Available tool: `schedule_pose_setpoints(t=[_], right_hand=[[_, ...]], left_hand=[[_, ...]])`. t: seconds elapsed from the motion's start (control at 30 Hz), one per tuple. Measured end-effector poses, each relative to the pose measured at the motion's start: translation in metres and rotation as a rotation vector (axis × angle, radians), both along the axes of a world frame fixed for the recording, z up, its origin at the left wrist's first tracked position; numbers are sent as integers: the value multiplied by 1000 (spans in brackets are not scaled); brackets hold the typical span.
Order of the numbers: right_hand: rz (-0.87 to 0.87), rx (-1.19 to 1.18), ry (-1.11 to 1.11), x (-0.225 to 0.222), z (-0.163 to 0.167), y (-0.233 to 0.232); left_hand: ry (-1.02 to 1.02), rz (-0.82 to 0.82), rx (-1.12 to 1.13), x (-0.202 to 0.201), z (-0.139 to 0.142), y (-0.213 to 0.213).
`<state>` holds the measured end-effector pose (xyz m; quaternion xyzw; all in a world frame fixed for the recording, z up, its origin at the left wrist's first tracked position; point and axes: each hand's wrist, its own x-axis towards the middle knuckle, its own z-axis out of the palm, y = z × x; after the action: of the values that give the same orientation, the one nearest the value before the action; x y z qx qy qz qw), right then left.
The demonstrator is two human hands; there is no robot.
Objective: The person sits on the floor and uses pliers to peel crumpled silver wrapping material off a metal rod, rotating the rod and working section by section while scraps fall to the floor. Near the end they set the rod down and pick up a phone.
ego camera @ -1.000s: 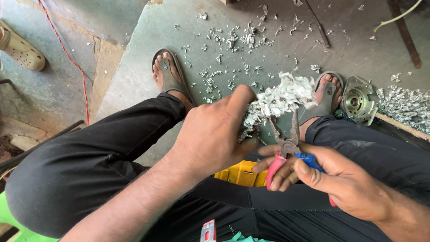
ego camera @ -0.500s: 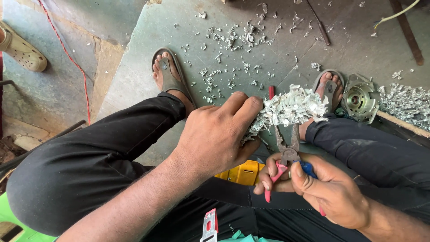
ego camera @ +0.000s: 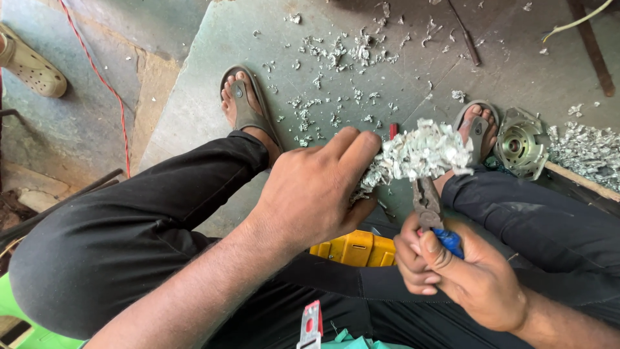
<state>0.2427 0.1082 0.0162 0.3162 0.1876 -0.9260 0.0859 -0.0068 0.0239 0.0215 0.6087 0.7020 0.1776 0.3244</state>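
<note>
My left hand (ego camera: 316,187) grips a ragged bundle of pale silvery wire strands (ego camera: 420,152), held out above my knees. My right hand (ego camera: 462,274) is closed around the red and blue handles of a pair of pliers (ego camera: 427,203). The pliers' metal jaws point up at the underside of the bundle. I sit with both legs in black trousers, my sandalled feet (ego camera: 244,106) on a grey stone slab (ego camera: 194,97).
Several silvery scraps (ego camera: 336,55) litter the slab. A round metal motor housing (ego camera: 520,142) lies by my right foot, beside a heap of shavings (ego camera: 588,148). A yellow plastic object (ego camera: 354,249) sits between my legs. A red wire (ego camera: 103,84) runs along the floor at left.
The bundle and my left hand have shifted slightly right and up. My right hand has slid lower on the pliers, whose jaws now sit closer under the bundle.
</note>
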Motion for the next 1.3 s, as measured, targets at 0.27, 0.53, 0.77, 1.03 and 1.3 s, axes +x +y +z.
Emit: schedule_pose_setpoints(t=[0.27, 0.53, 0.77, 1.03, 1.3], right_hand=[[44, 412, 22, -3, 16, 8], [396, 1195, -117, -12, -8, 13], [407, 1673, -31, -25, -7, 34], [697, 1903, -168, -37, -43, 36], [548, 1391, -326, -22, -59, 43]], left_hand=[[-123, 69, 188, -15, 27, 12], [-25, -55, -273, -24, 55, 5], [118, -73, -327, -23, 61, 0], [194, -23, -408, -13, 25, -8], [-470, 218, -500, -45, 43, 2]])
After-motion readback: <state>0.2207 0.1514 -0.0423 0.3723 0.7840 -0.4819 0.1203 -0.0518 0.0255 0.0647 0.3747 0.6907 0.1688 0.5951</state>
